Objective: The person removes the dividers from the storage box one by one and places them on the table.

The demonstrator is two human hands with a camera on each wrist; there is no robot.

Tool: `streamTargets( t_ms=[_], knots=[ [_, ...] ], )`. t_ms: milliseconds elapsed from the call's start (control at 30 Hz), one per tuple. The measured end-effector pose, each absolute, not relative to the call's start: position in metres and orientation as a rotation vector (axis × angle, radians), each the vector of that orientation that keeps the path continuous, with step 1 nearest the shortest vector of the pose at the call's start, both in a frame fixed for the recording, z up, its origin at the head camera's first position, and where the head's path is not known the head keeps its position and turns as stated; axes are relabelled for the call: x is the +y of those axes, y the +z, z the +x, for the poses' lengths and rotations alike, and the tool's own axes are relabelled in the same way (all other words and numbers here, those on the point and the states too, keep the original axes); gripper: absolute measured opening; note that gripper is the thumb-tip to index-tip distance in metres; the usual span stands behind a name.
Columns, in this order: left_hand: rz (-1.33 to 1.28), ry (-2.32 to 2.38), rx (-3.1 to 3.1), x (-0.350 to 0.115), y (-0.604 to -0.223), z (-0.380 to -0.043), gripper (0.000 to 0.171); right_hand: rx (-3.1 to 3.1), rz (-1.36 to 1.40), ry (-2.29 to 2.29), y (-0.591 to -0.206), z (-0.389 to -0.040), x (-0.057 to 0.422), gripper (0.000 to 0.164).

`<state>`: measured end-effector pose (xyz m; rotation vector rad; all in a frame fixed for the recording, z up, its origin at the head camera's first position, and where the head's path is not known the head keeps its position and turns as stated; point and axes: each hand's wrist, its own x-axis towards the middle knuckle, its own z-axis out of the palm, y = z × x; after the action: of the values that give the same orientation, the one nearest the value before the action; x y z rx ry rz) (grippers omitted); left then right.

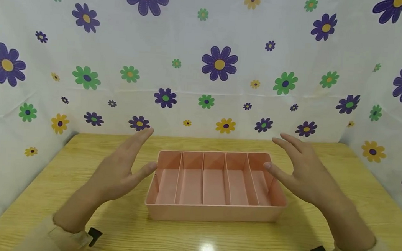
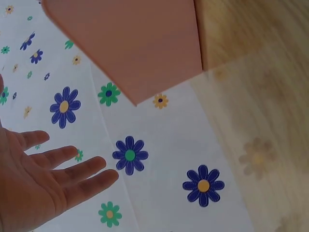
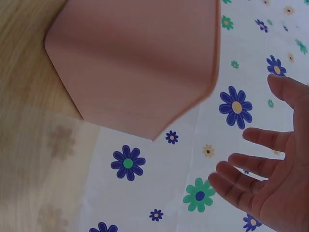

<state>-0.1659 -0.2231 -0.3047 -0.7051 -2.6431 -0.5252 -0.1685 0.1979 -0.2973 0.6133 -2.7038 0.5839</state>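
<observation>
Flowered white cloth (image 1: 165, 35) hangs behind a wood-grain table (image 1: 82, 152) — its top glinting.

One desk (image 1: 166, 236) is supporting one pink box (image 1: 216, 214), in which four dividers (image 1: 203, 183) are separating five compartments (image 1: 214, 186). One left hand (image 1: 124, 168) and one right hand (image 1: 305, 176), two in total, are showing above it. Two sleeves (image 1: 52, 239), one per hand, are appearing, and two black tabs (image 1: 94, 236) are protruding, one beside each sleeve.

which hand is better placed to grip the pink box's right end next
Probably the right hand: it hovers open near the right end of the pink box, while the left hand is by the opposite end.
</observation>
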Motion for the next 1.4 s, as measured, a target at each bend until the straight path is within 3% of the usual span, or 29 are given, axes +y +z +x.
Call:
streamTargets(
  t_ms=[333,633,867,1400],
  knots=[
    [-0.644,-0.885,-2.776,-0.207,-0.322,-0.174,0.071,-2.712,0.603,0.738,-0.311,-0.165,0.181,0.055],
    [-0.517,-1.166,-2.962,-0.204,-0.332,-0.174,0.093,-2.749,0.624,0.778,-0.326,-0.167,0.167,0.049],
    [-0.322,-1.907,-2.914,-0.202,-0.333,-0.174,0.076,-2.845,0.614,0.799,-0.337,-0.167,0.155,0.047],
    [-0.344,-2.174,-2.885,-0.213,-0.33,-0.169,0.078,-2.818,0.576,0.767,-0.346,-0.167,0.144,0.051]
  ],
)
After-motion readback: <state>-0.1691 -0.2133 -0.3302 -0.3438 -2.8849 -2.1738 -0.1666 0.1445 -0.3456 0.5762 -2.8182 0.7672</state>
